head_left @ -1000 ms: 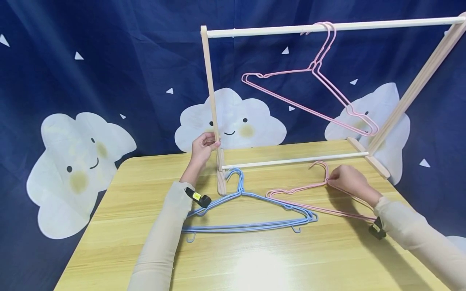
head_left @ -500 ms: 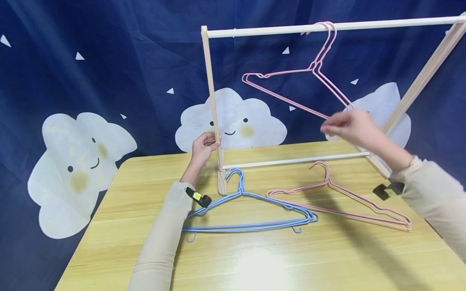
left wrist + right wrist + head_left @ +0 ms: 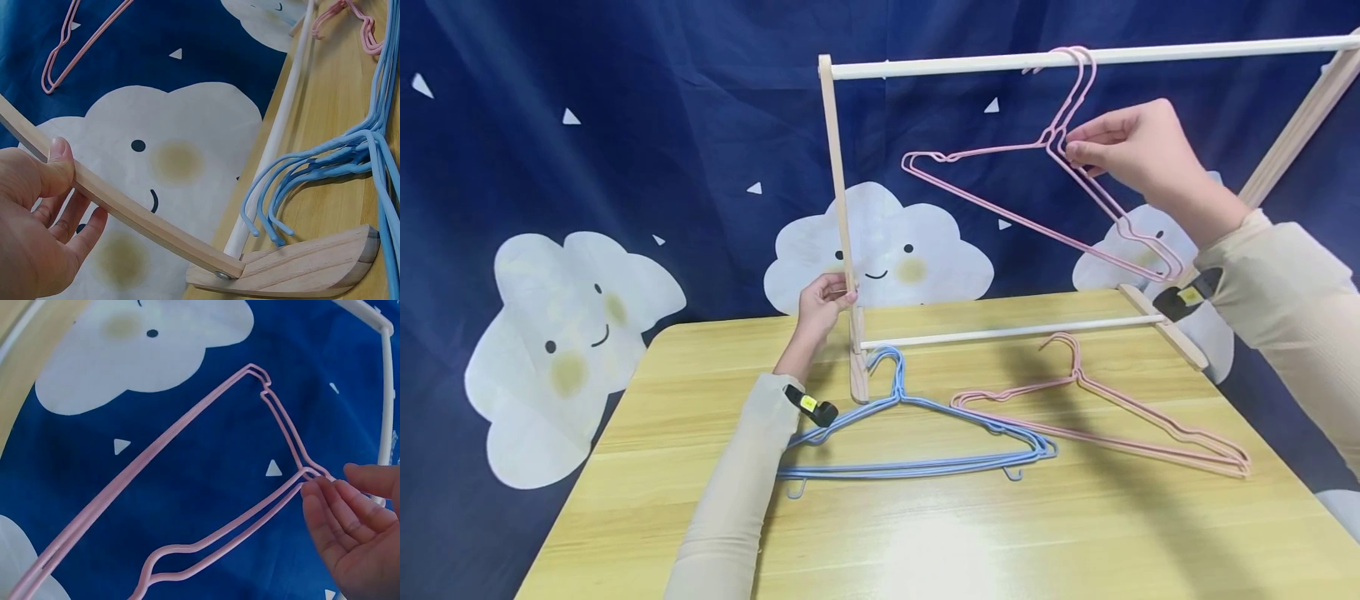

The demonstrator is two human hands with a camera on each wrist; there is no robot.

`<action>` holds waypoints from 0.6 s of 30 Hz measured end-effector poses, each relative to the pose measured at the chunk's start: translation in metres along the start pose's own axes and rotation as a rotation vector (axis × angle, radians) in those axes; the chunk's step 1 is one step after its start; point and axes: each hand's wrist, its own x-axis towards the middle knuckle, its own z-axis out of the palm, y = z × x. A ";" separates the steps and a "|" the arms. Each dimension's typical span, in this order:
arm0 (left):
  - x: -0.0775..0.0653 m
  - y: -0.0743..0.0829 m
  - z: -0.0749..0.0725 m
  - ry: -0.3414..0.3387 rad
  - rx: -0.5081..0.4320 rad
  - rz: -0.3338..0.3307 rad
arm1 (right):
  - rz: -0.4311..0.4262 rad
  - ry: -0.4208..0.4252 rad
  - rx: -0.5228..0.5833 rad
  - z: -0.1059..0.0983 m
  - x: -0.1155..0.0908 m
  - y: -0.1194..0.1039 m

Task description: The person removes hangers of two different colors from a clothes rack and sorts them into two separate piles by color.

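Note:
My left hand [image 3: 822, 304] grips the slim left wooden post [image 3: 839, 183] of a rack, thumb on one side and fingers on the other, as the left wrist view also shows. Two pink hangers [image 3: 1000, 218] hang from the rack's white top bar [image 3: 940, 65]. My right hand [image 3: 1138, 154] is at their necks; in the right wrist view its fingertips [image 3: 310, 492] are at the wire, while the thumb stands apart from the fingers. Blue hangers [image 3: 917, 473] lie stacked on the table below, and more pink hangers [image 3: 1120, 443] lie to their right.
The rack's lower white bar [image 3: 1000, 337] runs between its wooden feet, of which the right foot [image 3: 1183, 342] shows near the table's back. A wooden table [image 3: 700, 467] carries everything. Behind it hangs a dark blue curtain [image 3: 715, 100] with white clouds.
My right hand has left the pink hangers on the table and risen to the necks of the hanging pink ones. The left hand stays on the post.

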 end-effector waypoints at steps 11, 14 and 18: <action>0.000 0.001 0.000 0.001 0.010 0.006 | 0.038 -0.014 0.021 0.014 0.026 -0.003; 0.001 0.000 0.000 -0.002 0.017 0.004 | 0.044 -0.024 0.019 0.019 0.028 -0.003; 0.002 -0.001 0.000 -0.007 0.022 -0.004 | 0.035 -0.011 0.041 0.025 0.030 -0.003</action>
